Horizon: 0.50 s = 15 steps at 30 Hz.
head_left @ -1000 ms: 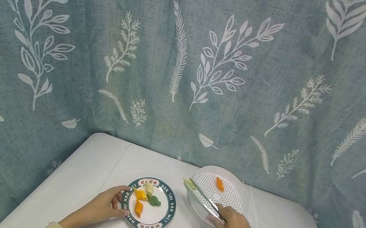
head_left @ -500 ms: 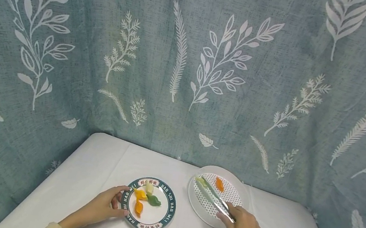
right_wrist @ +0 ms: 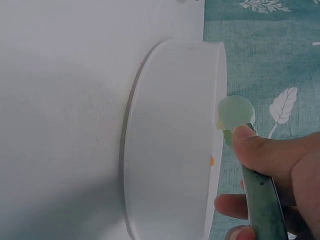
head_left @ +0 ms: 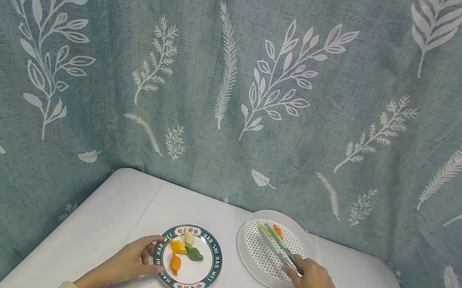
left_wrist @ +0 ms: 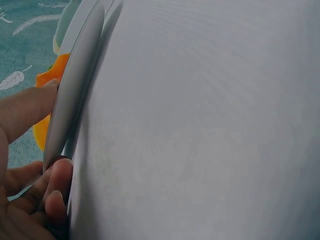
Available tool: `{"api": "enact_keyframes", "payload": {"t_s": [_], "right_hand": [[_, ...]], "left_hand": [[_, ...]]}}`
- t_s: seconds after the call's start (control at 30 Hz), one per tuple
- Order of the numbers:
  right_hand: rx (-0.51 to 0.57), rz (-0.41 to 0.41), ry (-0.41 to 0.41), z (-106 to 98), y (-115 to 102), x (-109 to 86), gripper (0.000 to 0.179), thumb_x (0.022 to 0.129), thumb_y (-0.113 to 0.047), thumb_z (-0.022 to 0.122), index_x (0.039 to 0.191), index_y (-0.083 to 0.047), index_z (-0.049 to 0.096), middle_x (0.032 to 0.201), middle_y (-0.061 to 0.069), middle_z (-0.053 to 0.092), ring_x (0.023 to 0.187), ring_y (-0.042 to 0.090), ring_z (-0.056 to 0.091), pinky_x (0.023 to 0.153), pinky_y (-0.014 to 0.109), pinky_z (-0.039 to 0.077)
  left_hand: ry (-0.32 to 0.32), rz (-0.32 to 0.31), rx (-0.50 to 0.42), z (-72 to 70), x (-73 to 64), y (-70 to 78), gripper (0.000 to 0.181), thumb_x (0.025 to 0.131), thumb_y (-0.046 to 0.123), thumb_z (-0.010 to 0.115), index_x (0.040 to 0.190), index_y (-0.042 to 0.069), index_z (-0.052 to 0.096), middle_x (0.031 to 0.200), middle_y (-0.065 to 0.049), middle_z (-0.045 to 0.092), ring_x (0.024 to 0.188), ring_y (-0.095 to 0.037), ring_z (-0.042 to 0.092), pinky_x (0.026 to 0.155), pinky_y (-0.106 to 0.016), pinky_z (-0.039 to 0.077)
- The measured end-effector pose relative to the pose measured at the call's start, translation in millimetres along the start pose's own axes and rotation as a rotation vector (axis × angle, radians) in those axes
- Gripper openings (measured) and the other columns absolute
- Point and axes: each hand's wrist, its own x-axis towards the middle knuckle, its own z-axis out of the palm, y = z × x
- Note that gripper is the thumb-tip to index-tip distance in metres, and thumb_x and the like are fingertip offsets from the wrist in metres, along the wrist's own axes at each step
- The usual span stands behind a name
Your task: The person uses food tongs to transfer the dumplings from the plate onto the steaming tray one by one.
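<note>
Tongs gripped in right fingers, partly hiding orange piece in strainer, left fingers pinching plate

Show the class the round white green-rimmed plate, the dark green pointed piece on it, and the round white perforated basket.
Green-rimmed plate [head_left: 194,271]: head view, bare white middle.
Green piece [head_left: 195,253]: head view, upper surface.
Perforated basket [right_wrist: 167,140]: right wrist view, outer wall.

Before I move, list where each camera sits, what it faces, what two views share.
Head: worn on the head, facing forward and down at the plate, basket and curtain; left hand, right hand, forearms show.
Left wrist: on that wrist, facing the white table and plate edge-on; left fingers show.
Right wrist: on that wrist, facing the basket's outer wall; right fingers show, on the tongs.
Shared: head and right wrist see the basket.
</note>
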Motion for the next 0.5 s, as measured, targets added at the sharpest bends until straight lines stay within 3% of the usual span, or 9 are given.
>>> {"api": "enact_keyframes", "payload": {"t_s": [0.5], "right_hand": [[-0.049, 0.078, -0.065, 11, 12, 20.7, 0.055, 0.086, -0.040, 0.083, 0.119, 0.003, 0.073, 0.074, 0.004, 0.064, 0.060, 0.019, 0.050, 0.051, 0.037, 0.040]], "left_hand": [[-0.002, -0.004, -0.024, -0.5, -0.1, -0.8, 0.086, 0.076, 0.040, 0.091, 0.147, 0.010, 0.052, 0.100, 0.000, 0.056, 0.078, -0.016, 0.053, 0.062, -0.027, 0.046]]}}
